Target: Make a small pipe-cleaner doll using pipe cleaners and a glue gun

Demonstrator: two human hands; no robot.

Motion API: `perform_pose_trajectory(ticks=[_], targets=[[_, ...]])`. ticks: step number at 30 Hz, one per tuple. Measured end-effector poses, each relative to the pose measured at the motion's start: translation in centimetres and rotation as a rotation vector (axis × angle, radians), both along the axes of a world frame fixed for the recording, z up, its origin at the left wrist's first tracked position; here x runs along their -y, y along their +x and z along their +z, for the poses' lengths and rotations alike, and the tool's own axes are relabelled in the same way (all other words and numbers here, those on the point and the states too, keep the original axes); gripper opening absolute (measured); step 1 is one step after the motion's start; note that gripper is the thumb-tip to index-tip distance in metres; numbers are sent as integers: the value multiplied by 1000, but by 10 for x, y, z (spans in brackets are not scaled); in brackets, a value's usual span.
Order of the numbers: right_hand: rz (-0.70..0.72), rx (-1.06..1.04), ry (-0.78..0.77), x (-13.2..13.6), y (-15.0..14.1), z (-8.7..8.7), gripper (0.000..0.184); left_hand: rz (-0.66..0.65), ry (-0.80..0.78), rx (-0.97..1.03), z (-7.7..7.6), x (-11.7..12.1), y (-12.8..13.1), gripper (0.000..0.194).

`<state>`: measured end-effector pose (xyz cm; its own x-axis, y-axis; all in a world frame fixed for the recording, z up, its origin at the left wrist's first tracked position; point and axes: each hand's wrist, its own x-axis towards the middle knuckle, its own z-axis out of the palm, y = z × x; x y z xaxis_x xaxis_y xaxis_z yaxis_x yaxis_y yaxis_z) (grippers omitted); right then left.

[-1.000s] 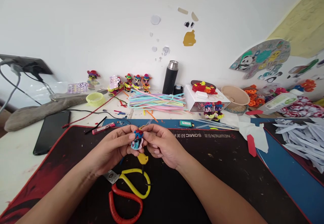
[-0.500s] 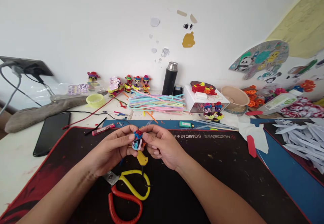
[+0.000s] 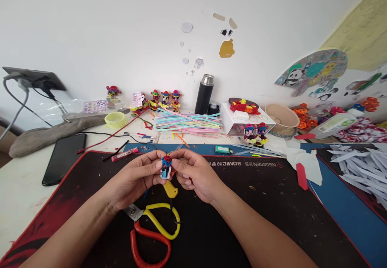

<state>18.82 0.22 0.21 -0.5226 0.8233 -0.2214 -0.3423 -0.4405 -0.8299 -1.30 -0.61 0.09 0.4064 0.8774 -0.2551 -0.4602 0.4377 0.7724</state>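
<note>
Between both hands, above the black desk mat (image 3: 256,203), is a small pipe-cleaner figurine (image 3: 165,168) with a blue and red top. My left hand (image 3: 137,177) pinches it from the left with curled fingers. My right hand (image 3: 195,173) pinches it from the right, fingers bent. A yellow piece (image 3: 170,189) hangs just under the figurine. Scissors with yellow and red handles (image 3: 152,229) lie on the mat below the hands.
A bundle of pastel pipe cleaners (image 3: 189,122), a black flask (image 3: 203,93), finished figurines (image 3: 165,99), a white box (image 3: 242,120) and a bowl (image 3: 281,118) line the back. A black phone (image 3: 64,158) lies left, cut white strips (image 3: 359,165) right.
The figurine has been turned slightly between the fingers; both hands stay in about the same place.
</note>
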Motion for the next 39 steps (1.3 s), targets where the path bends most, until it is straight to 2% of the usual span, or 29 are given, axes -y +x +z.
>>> perform_pose_trajectory(ticks=[10,17,23,31,39], targets=[[-33,4,-37,-1,0,-1,49,104,82,-139,1,1,4,34],[-68,34,-28,-3,1,-3,49,194,56,-199,3,0,8,34],[-70,63,-5,-4,0,-3,51,176,105,-231,5,3,8,33],[-69,146,124,-3,-2,-11,41,102,241,-370,2,3,6,32],[-90,153,109,-1,-3,-8,39,148,191,-369,2,1,7,39]])
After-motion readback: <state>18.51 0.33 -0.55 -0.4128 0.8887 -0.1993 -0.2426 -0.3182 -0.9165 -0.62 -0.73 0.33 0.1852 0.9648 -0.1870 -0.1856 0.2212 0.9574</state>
